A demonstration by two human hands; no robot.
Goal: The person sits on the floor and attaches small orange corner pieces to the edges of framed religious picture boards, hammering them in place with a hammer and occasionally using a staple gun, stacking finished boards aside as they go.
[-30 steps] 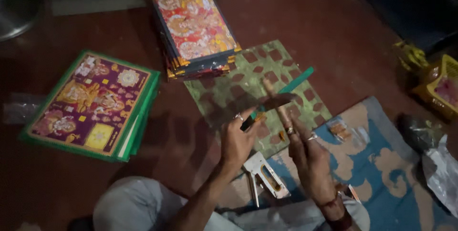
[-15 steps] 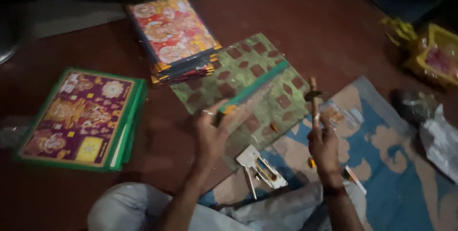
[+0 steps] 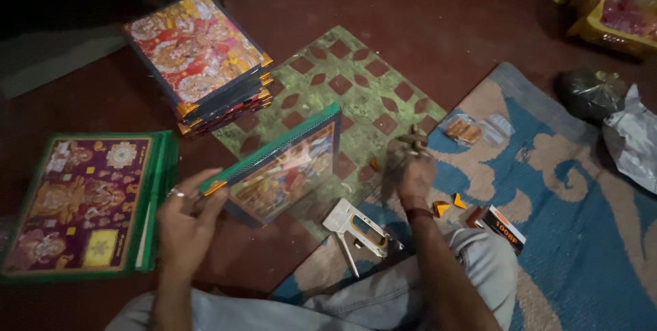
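Home floor workshop: rug [image 3: 582,235], stacked frames [image 3: 198,57]

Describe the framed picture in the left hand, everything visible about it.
The framed picture is a flat rectangular panel with a green border along its top edge and a gold-coloured corner piece at its near left corner. Its face shows a colourful printed image, too dim and blurred to make out. It stands tilted on edge, face turned toward the person, above the green patterned mat. The left hand grips its left corner between the fingers; nothing else visibly touches it. The right hand is apart from it.
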